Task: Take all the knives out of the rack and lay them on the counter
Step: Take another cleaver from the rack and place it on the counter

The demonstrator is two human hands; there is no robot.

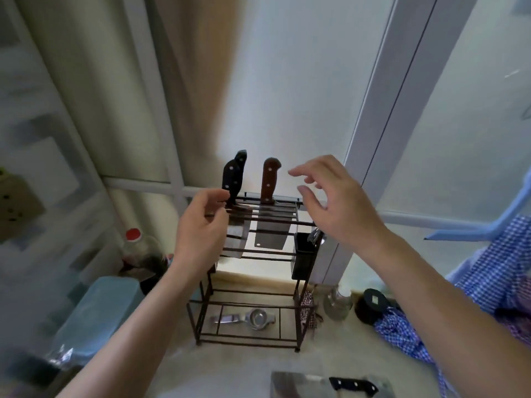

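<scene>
Reaching toward the rack (253, 254) at the worktop's back edge, the left hand (201, 231) curls empty beside the black-handled knife (232, 179), upright in its slot; the right hand (333, 202) hovers open, empty, right of the brown-handled cleaver (270, 182). One knife (339, 386) lies at the front edge.

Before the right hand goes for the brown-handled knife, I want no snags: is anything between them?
Nothing visible. The right hand hovers open just right of the brown-handled knife, whose handle stands clear above the rack. The left hand is at the black-handled knives, off to the side.
</scene>
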